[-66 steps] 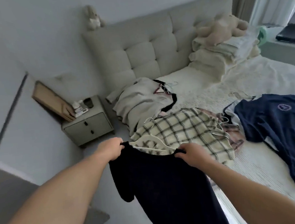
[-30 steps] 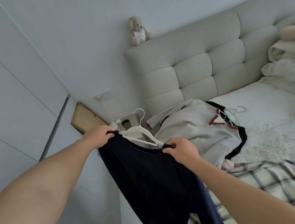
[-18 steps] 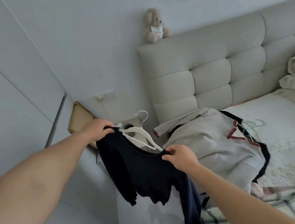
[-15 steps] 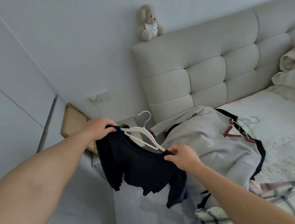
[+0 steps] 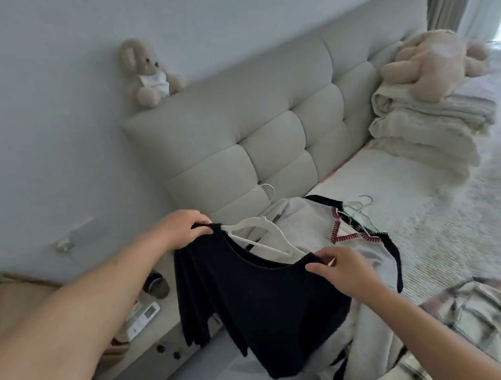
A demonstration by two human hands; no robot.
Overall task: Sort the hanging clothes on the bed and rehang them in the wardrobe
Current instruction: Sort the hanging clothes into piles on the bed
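Bed [image 5: 425, 221]: pale textured cover, tufted headboard [image 5: 267, 119] at its head.
Folded blankets [image 5: 427, 134]: stacked against the headboard, large plush toy [image 5: 434, 61] lying on top.
Grey garment [image 5: 315, 229]: spread on the bed, black trim with red stitching, pale hanger [image 5: 358, 208] at its neck.
Plaid shirt [image 5: 464, 332]: on the bed at lower right.
Dark top [image 5: 261, 303]: held up over the bed's edge, hanging on a white hanger [image 5: 258, 223].
Nightstand [image 5: 147, 348]: beside the bed, remote [image 5: 142, 316] on top.
Left hand [image 5: 183, 228]: curled round one shoulder of the dark top.
Right hand [image 5: 342, 269]: pinching the other shoulder.
Small teddy [image 5: 147, 72]: seated on the headboard's top.
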